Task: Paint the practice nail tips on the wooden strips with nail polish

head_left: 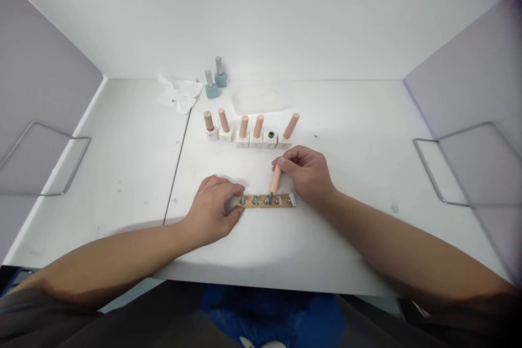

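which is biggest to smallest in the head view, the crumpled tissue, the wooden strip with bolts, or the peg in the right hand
1. crumpled white tissue, the broadest patch
2. wooden strip, longer but narrow and nearer the camera, so its rank against the tissue is unsure
3. peach peg in the right hand, clearly smallest

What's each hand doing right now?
Left hand: closed, holding the end of the strip.
Right hand: closed, holding a peg.

Bottles [212, 90] behind peg-block row [256, 140]; bolt strip [282, 202] in front.
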The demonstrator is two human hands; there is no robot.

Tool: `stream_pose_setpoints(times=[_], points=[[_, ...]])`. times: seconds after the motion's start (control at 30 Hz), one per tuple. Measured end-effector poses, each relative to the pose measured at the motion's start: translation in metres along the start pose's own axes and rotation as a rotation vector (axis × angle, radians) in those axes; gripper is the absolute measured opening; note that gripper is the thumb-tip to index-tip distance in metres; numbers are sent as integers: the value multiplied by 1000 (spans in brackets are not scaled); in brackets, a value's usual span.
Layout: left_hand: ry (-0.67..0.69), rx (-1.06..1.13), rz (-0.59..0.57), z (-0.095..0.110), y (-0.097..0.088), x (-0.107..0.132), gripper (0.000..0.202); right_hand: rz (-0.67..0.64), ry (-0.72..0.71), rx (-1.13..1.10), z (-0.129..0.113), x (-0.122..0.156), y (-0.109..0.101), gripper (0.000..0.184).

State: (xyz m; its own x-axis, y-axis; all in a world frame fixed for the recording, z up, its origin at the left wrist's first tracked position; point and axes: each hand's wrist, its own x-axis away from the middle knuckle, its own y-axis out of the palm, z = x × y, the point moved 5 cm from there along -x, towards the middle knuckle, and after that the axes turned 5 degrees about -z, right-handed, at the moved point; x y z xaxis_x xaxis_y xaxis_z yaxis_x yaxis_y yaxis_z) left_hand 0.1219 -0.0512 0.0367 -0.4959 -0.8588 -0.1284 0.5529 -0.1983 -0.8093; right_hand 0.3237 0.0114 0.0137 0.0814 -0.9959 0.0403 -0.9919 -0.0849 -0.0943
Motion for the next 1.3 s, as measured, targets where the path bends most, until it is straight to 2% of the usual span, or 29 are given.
stream_pose_setpoints(times=[0.5, 0.7, 1.03, 1.3], points=[[-7, 15, 11, 0, 0, 0, 29, 87, 19, -37, 6, -1, -3, 18], [-7, 16, 9, -1, -1, 1, 30, 36, 30, -120, 9, -3, -4, 21], [-1, 28, 16, 0, -1, 0, 27, 72, 39, 42, -1, 0, -1, 16], [10, 36, 16, 1, -2, 0, 29, 78, 66, -76, 5, -2, -3, 20]])
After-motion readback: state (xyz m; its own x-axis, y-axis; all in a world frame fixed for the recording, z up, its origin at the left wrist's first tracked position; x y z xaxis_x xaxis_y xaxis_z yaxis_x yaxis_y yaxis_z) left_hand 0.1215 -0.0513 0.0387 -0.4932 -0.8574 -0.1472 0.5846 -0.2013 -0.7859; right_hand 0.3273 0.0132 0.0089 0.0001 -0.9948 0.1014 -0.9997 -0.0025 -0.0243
